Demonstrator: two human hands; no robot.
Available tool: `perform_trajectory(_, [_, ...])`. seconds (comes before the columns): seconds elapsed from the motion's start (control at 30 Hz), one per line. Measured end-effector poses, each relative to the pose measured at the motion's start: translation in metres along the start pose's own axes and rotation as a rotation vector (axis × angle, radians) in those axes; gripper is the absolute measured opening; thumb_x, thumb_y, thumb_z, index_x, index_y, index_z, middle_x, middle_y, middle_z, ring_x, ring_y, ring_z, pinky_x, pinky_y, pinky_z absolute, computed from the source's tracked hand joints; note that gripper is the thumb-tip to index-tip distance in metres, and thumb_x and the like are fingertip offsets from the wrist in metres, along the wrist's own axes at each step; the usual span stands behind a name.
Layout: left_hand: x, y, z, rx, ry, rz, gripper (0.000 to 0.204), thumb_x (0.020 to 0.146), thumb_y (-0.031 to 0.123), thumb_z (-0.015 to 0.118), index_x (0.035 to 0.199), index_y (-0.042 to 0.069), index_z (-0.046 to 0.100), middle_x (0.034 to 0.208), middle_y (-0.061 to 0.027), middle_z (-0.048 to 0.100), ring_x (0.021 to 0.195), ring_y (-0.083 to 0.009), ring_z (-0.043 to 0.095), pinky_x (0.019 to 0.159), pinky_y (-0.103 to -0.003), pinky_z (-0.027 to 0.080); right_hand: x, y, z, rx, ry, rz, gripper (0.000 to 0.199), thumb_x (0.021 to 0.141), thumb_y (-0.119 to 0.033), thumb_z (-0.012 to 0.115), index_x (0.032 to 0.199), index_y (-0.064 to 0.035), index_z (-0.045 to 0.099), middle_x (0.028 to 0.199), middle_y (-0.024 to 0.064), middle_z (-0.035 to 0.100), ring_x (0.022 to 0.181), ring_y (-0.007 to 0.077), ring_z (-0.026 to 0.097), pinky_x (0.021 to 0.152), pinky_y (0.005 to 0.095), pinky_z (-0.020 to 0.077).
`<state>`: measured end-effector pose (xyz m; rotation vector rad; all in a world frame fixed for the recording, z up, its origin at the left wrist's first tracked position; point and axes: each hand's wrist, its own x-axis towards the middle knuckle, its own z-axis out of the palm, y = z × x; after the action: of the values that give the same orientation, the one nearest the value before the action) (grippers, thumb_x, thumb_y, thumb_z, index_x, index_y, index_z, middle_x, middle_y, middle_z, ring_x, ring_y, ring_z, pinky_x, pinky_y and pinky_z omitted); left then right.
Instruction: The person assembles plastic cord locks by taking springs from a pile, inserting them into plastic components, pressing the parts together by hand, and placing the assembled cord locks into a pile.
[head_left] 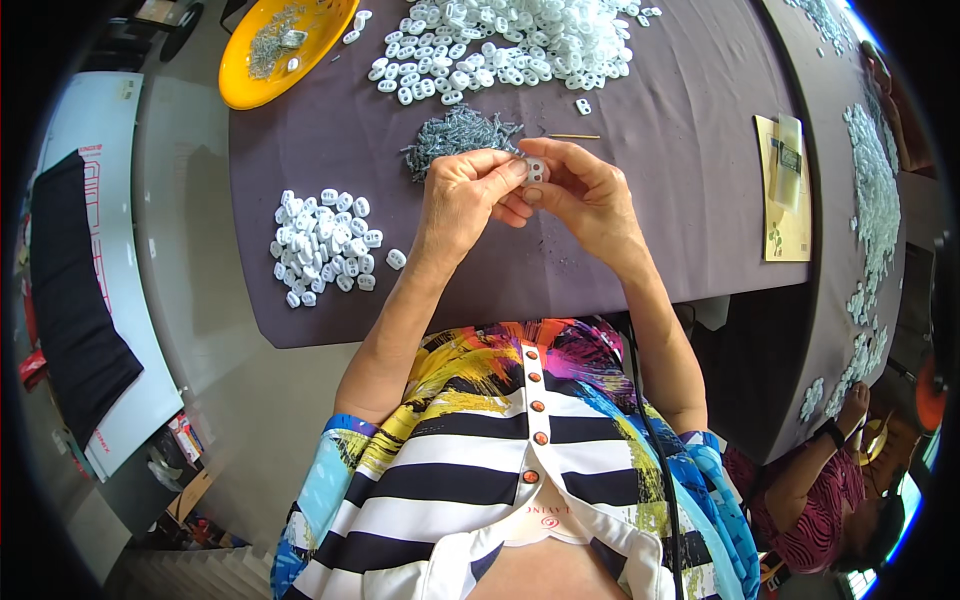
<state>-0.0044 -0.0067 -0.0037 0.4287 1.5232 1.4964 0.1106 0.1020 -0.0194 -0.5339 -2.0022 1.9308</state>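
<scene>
A dark purple tablecloth (640,250) covered the table I watched from above. Over it, just in front of a pile of small grey metal pieces (455,135), my left hand (462,200) and right hand (585,195) met, fingertips closed together on one small white plastic piece (536,170). Left of the metal pile and nearer the body lay a small heap of white pieces (325,245). Beyond it spread a large heap of white pieces (510,45), and a yellow bowl (250,85) sat at the far left. A thin stick (573,136) lay just right of the metal pile.
</scene>
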Motion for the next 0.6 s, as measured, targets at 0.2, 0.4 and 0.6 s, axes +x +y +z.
perform_trajectory(0.2, [0.0007, -0.0030, 0.0042, -0.041, 0.028, 0.048, 0.019, 0.086, 0.012, 0.055, 0.088, -0.004, 0.064, 0.070, -0.0090, 0.064, 0.056, -0.0128, 0.062, 0.049, -0.022, 0.052, 0.0014, -0.0020, -0.0017, 0.319, 0.029, 0.084, 0.040, 0.079, 0.002, 0.061, 0.117, 0.0014, 0.050, 0.079, 0.0007, 0.054, 0.072, 0.0076, 0.054, 0.067, 0.0224, 0.0481])
perform_trajectory(0.4, [0.0007, -0.0059, 0.0047, -0.051, 0.019, 0.073, 0.019, 0.086, 0.012, 0.054, 0.087, -0.005, 0.063, 0.070, -0.0084, 0.063, 0.057, -0.0120, 0.062, 0.049, -0.022, 0.052, 0.0011, 0.0008, -0.0020, 0.294, 0.030, 0.090, 0.040, 0.079, 0.002, 0.060, 0.118, 0.0036, 0.048, 0.081, 0.0020, 0.055, 0.073, 0.0081, 0.055, 0.067, 0.0229, 0.0483])
perform_trajectory(0.6, [0.0005, -0.0055, 0.0047, 0.017, 0.025, 0.086, 0.021, 0.088, 0.014, 0.053, 0.093, -0.005, 0.062, 0.075, -0.0097, 0.063, 0.059, -0.0145, 0.062, 0.051, -0.025, 0.053, -0.0006, 0.0032, 0.0046, 0.339, 0.090, 0.082, 0.039, 0.080, 0.001, 0.060, 0.117, 0.0032, 0.048, 0.081, 0.0023, 0.056, 0.073, 0.0083, 0.055, 0.068, 0.0219, 0.0468])
